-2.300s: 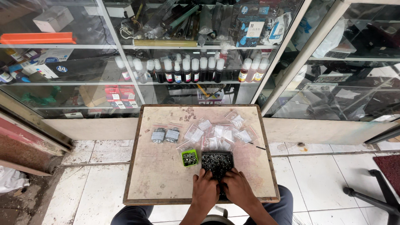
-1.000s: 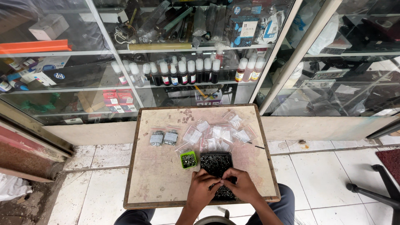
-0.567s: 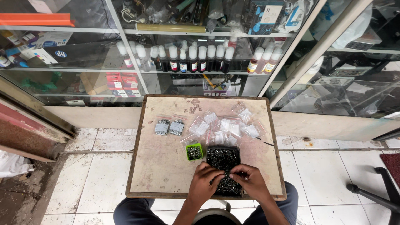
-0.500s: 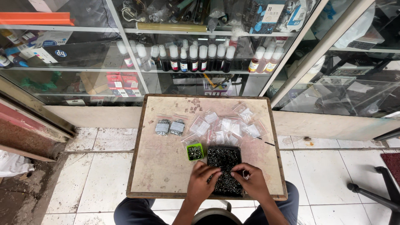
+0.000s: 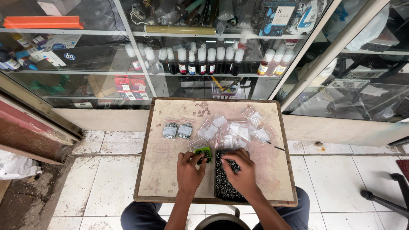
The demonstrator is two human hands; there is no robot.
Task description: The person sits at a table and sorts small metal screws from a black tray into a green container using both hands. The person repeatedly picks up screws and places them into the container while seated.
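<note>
Left hand fingers curled on small green plastic cup; right hand curled, fingertips in black rectangular tray of screws; grip unclear; worn beige tabletop

The left hand covers most of the small green cup, and its fingertips are too small to read. The right hand hides the middle of the black tray by the table's near edge; whether it pinches a screw can't be told. Both forearms run off the bottom edge. The clear bags blur together.
</note>
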